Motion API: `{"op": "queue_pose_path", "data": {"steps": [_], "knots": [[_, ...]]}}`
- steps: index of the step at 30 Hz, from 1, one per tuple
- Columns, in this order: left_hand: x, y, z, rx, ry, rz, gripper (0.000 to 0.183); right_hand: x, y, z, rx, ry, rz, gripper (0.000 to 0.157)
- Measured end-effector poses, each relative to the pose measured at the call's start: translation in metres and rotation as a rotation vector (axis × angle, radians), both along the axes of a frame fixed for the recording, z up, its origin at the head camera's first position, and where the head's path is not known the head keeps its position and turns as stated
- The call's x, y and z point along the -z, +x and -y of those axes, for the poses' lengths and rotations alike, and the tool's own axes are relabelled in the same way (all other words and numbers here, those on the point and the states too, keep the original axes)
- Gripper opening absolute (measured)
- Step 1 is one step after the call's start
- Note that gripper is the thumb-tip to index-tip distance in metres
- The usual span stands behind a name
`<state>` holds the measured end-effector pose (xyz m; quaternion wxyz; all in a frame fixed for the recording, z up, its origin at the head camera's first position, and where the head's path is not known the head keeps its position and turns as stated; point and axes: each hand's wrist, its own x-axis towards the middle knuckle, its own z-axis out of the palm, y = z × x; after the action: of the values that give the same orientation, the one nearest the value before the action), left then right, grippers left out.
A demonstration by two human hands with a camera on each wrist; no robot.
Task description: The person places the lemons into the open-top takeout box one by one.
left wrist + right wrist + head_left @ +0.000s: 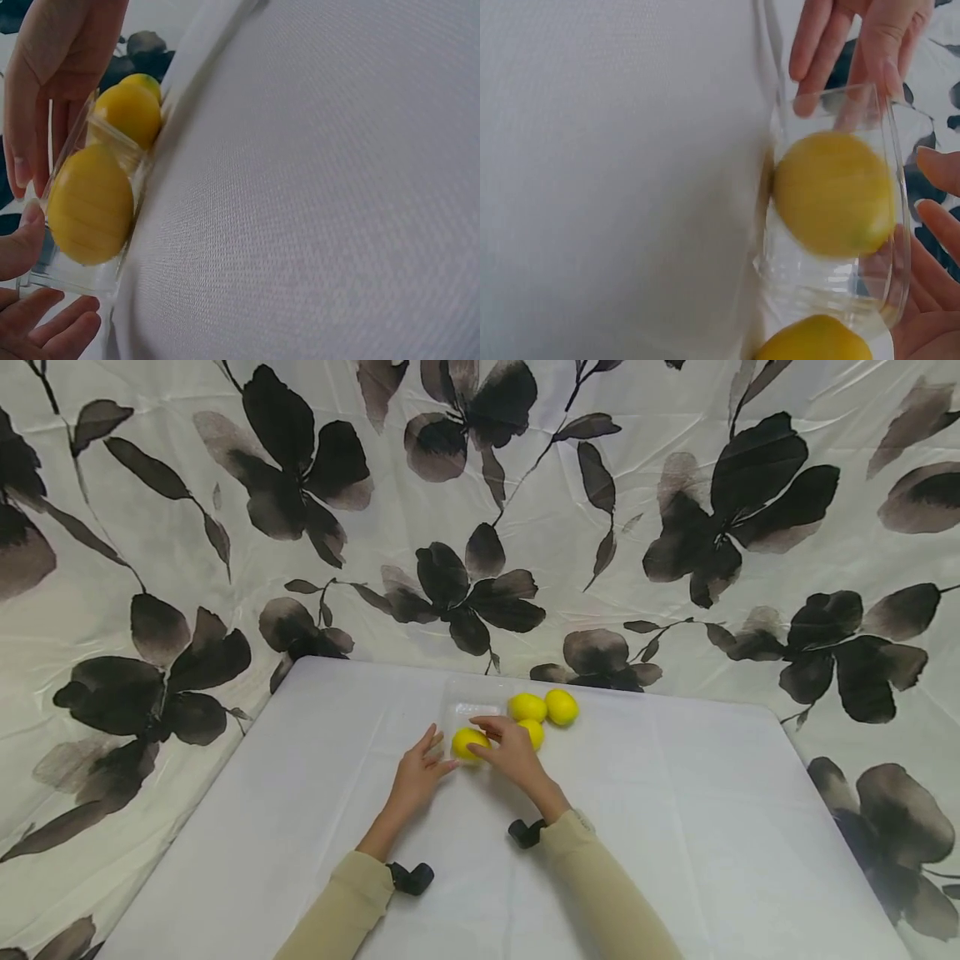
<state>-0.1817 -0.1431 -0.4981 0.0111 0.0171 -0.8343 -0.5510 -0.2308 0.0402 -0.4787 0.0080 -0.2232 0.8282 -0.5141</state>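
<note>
A clear, rectangular plastic box (477, 709) has one yellow lemon (470, 744) in its near end. The same lemon (832, 196) shows through the transparent wall in the right wrist view. Over the box is my right hand (513, 755), thumb and fingers spread around the lemon's top; the right wrist view shows a gap between them and the fruit. My left hand (415, 776) is at the box's near left corner, its thumb by the rim and its loose fingers (71, 330) along the outside of the end wall.
Three more lemons sit close together right of the box: one at the back (527, 707), one farther right (562, 707), and one (534, 734) partly behind my right hand. A white cloth covers the table (675, 827). Floral fabric (465, 527) hangs behind it.
</note>
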Motion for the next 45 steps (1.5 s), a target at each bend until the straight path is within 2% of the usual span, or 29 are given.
{"op": "queue_pose_path", "data": {"steps": [3, 7, 14, 21, 31, 39, 45], "knots": [[0.002, 0.003, 0.001, -0.008, 0.002, 0.014, 0.081, 0.003, 0.001, -0.004, 0.008, 0.005, 0.01, 0.043], [0.003, 0.002, 0.002, -0.008, -0.004, 0.007, 0.081, 0.003, -0.001, -0.01, 0.005, -0.042, 0.026, 0.044], [-0.001, 0.0, -0.001, 0.011, 0.001, -0.014, 0.081, -0.008, -0.007, -0.032, 0.026, -0.108, 0.064, 0.044], [-0.001, -0.001, -0.001, 0.014, 0.005, -0.017, 0.081, -0.013, -0.015, -0.058, 0.098, -0.095, 0.073, 0.044], [0.0, -0.001, -0.001, 0.006, -0.02, -0.024, 0.08, -0.004, -0.019, -0.081, 0.165, -0.04, 0.078, 0.044], [0.002, -0.001, 0.0, 0.008, -0.02, -0.014, 0.08, 0.006, -0.023, -0.092, 0.159, -0.019, 0.135, 0.047], [0.001, -0.002, 0.001, 0.003, -0.018, -0.008, 0.08, 0.01, -0.024, -0.095, 0.109, 0.03, 0.189, 0.05]]}}
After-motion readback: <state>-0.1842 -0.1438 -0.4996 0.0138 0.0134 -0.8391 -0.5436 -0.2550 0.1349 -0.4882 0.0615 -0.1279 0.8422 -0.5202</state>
